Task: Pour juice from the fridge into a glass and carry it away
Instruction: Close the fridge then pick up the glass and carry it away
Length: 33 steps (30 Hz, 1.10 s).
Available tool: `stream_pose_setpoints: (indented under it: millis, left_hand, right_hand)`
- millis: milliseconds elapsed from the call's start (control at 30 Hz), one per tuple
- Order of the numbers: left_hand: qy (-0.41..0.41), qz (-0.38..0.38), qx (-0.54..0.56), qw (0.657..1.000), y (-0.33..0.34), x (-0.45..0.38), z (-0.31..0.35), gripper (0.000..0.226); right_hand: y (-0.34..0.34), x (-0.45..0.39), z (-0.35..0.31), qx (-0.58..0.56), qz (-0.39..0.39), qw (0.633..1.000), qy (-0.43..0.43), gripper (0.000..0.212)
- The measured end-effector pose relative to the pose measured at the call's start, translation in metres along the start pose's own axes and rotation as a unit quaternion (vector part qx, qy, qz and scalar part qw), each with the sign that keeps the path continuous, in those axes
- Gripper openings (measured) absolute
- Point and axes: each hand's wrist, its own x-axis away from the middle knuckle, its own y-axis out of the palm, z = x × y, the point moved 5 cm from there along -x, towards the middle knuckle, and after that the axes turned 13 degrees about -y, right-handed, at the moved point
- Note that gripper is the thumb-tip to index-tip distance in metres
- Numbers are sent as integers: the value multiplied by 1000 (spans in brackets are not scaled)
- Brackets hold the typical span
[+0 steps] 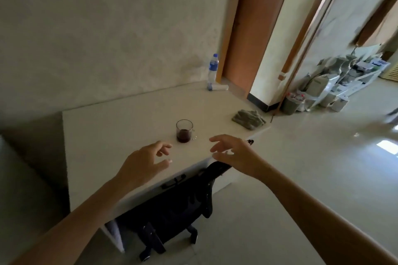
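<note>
A small clear glass mug with dark red juice filling its lower half stands on the white desk, handle to the right. My left hand hovers just in front and to the left of it, fingers spread, holding nothing. To the right of the glass, over the desk's front edge, my right hand is also spread and empty. Neither hand touches the glass. No fridge or juice container is in view.
A water bottle stands at the desk's far end with a second one lying beside it. A grey cloth lies near the right corner. A black office chair is tucked under the desk. Bags and boxes are piled along the far wall beyond open floor.
</note>
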Motion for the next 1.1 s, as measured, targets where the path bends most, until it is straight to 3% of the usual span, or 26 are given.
stream_pose_setpoints:
  millis: [333, 600, 767, 967, 1100]
  left_hand:
    - [-139, -23, 31, 990, 58, -120, -37, 29]
    - [-225, -30, 69, 971, 97, -165, -62, 27]
    - [-266, -19, 90, 960, 118, -173, -73, 27]
    - [-291, -13, 106, 951, 128, -180, -86, 27]
    - [-302, -10, 105, 948, 129, -180, -91, 26]
  right_hand:
    - [29, -144, 151, -87, -57, 991, 88, 31]
    - [61, -210, 242, -121, -73, 979, 149, 47]
    - [86, -228, 268, -199, -111, 950, 214, 35]
    - [106, -240, 275, -213, -144, 950, 179, 19]
    - [111, -240, 276, -245, -111, 949, 166, 20]
